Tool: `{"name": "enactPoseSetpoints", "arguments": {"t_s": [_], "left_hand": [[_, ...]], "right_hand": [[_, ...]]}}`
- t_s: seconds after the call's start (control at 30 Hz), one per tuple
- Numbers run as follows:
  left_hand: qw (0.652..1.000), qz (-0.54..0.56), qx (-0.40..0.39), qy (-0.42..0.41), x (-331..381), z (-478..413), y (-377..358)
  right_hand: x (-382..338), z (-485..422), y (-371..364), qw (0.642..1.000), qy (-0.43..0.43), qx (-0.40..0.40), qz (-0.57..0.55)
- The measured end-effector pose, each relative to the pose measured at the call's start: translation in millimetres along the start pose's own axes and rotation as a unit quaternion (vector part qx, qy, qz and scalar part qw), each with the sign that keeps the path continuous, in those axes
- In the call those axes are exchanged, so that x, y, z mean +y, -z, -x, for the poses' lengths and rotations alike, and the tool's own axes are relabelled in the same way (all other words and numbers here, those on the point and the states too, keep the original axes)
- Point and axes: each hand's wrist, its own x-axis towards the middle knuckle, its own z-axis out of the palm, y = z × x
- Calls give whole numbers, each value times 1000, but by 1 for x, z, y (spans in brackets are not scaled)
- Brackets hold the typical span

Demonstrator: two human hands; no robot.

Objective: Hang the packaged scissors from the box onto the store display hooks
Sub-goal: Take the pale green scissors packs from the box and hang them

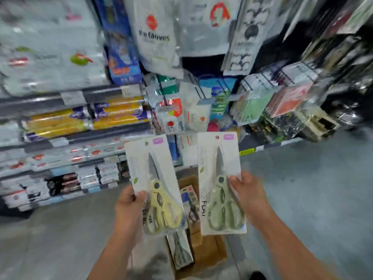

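Here left hand grips yellow scissors pack; right hand green pack.

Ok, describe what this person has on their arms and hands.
No gloves on the left hand or right hand; no rings show. The left forearm and right forearm are bare to the picture's edge: no sleeves, watch or bands.

Bright, even light — blurred, warped edges
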Motion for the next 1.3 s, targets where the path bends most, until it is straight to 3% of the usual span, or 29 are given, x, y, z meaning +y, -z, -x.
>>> {"name": "enactPoseSetpoints", "arguments": {"t_s": [0.27,0.43,0.57,0.8,0.97,1.3], "left_hand": [[999,7,-35,-29,98,90,-57],[998,22,-27,-58,125,139,-125],[993,1,-36,-109,137,183,-193],[996,55,-54,-50,135,241,-331],[993,43,-92,-65,161,279,-410],[988,-16,-97,-121,226,269,-509]], "right_hand": [[-41,61,132,997,-24,24,-72],[-26,50,211,993,-10,53,-106],[-4,20,280,988,-4,31,-152],[28,-13,430,983,24,10,-181],[39,-32,527,984,20,33,-176],[22,-117,603,988,61,9,-144]]}}
